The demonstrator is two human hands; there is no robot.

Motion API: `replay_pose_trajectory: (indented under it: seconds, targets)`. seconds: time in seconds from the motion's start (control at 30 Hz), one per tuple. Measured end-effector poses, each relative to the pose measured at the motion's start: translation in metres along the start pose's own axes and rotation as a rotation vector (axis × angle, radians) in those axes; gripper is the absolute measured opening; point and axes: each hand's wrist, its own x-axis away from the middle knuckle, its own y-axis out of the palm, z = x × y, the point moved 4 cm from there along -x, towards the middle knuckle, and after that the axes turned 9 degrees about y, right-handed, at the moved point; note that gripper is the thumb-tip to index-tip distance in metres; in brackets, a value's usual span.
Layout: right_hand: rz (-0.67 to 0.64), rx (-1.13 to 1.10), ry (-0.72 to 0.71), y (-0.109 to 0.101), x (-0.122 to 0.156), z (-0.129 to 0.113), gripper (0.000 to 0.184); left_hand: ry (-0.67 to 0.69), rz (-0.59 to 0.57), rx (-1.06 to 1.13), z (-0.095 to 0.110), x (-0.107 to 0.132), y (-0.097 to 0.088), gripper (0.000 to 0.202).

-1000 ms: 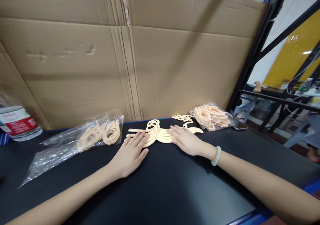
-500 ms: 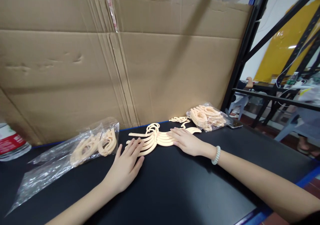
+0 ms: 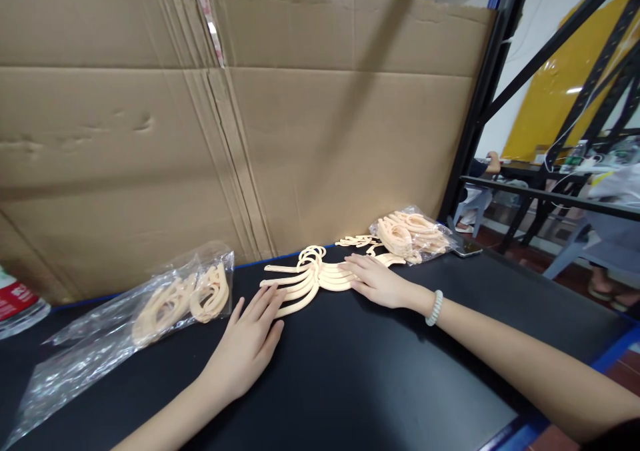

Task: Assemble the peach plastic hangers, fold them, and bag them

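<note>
Several cream plastic clothes hangers (image 3: 306, 283) lie fanned on the black tabletop, their curved arms spread to both sides and their hooks bunched at the back. My left hand (image 3: 250, 341) rests flat with fingers apart, its fingertips at the ends of the left arms. Across the right arms lies my right hand (image 3: 377, 281), fingers stretched out and a beaded bracelet on its wrist; it covers part of those arms. Just behind it sit small cream hook-shaped pieces (image 3: 357, 241). Neither hand grips anything.
On the left lies a clear plastic bag (image 3: 90, 364) with cream parts; another filled bag (image 3: 413, 234) sits at the back right beside a phone (image 3: 467, 247). A red-labelled bottle (image 3: 17, 304) stands far left. Cardboard (image 3: 325, 137) walls the back. People sit beyond the rack.
The view has shifted slightly. My left hand has drawn back a little from the hangers, baring more of their left arms. My right hand has slid slightly rightward along them.
</note>
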Motion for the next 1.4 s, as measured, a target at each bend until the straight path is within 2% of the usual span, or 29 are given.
replay_pose_trajectory:
  seconds: [0.17,0.37,0.53,0.73,0.9,1.03,1.13,1.23,1.27,1.33,1.4]
  targets:
    - [0.023,-0.022,-0.010,0.001,-0.001,0.000,0.044,-0.005,-0.004,0.002,0.000,0.000,0.000,0.048]
    - [-0.015,-0.062,-0.023,-0.001,-0.001,0.001,0.046,0.017,0.056,0.030,0.000,0.003,-0.002,0.046]
    - [-0.026,-0.067,-0.030,0.000,-0.001,0.004,0.047,0.000,0.048,0.059,-0.001,0.002,-0.002,0.044]
    - [0.042,-0.059,-0.059,0.001,-0.002,0.002,0.042,-0.001,0.034,0.069,-0.002,0.002,0.000,0.044]
    - [0.213,-0.001,-0.013,-0.005,-0.005,0.007,0.031,0.038,0.090,0.077,0.001,0.003,-0.005,0.043]
    - [0.283,0.068,0.031,-0.013,-0.008,0.019,0.029,0.171,0.128,0.097,0.011,0.004,-0.016,0.036]
    - [0.302,0.114,0.069,-0.018,-0.009,0.028,0.030,0.386,0.157,0.123,0.027,0.007,-0.025,0.033]
    - [0.281,0.177,0.087,-0.018,-0.010,0.032,0.033,0.635,0.102,0.135,0.045,0.012,-0.030,0.033]
    - [0.262,0.214,0.088,-0.016,-0.010,0.033,0.034,0.677,0.077,0.149,0.049,0.013,-0.031,0.033]
    - [0.221,0.298,0.088,-0.012,-0.011,0.032,0.038,0.684,0.072,0.192,0.053,0.013,-0.033,0.032]
    - [0.193,0.356,0.087,-0.007,-0.011,0.032,0.043,0.633,0.069,0.244,0.052,0.011,-0.034,0.031]
